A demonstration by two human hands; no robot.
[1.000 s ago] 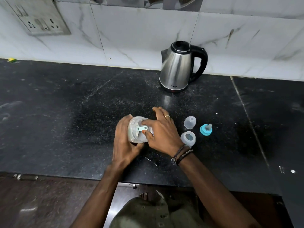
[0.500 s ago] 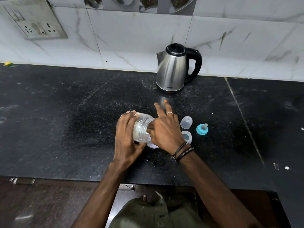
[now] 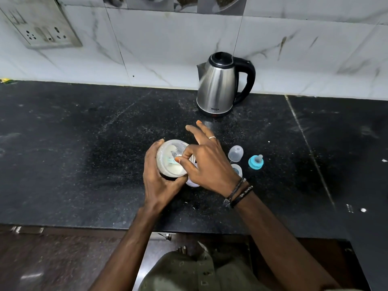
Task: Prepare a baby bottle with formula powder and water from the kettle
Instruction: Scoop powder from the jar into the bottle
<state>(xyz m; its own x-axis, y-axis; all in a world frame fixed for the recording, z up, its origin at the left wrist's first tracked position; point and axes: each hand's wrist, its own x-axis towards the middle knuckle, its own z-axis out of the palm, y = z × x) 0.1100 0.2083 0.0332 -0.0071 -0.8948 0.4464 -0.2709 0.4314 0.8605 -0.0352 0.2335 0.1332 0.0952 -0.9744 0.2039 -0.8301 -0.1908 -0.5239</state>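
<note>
Scooping formula from a small container on the black counter.

The left hand is wrapping its fingers round the formula container, its mouth tipped toward the camera. The right hand is pinching a teal scoop inside it, other fingers spread. The bottle, clear cap and teal nipple ring are sitting just right; the kettle is standing behind.

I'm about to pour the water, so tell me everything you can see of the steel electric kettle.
The rounded, brushed stainless steel electric kettle has a black lid, a black loop handle on its right side and a short spout pointing left. A small dark logo sits low on its body. It stands upright on the black speckled stone countertop, at the back beside the white marble-look wall tiles. Its lid is closed. Neither hand touches it.
</note>
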